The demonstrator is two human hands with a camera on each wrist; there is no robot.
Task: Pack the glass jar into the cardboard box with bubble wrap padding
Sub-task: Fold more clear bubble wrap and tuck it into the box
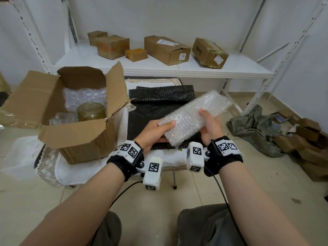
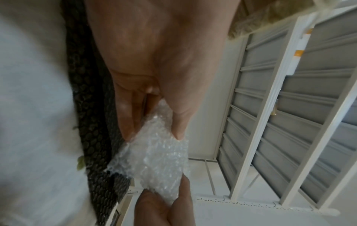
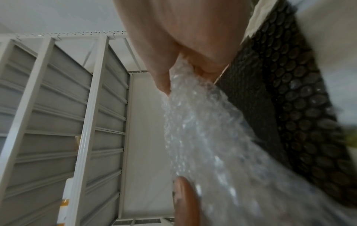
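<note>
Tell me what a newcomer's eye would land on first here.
First, the clear bubble wrap, a folded piece held in mid-air by the left hand and right hand. Next, the open cardboard box at left, with the glass jar standing inside on more padding.

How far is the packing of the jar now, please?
Done: the glass jar stands inside the open cardboard box, with clear bubble wrap behind it. In hand: the left hand and right hand hold a folded bubble wrap piece. Left: put this padding in and close the flaps.
</note>
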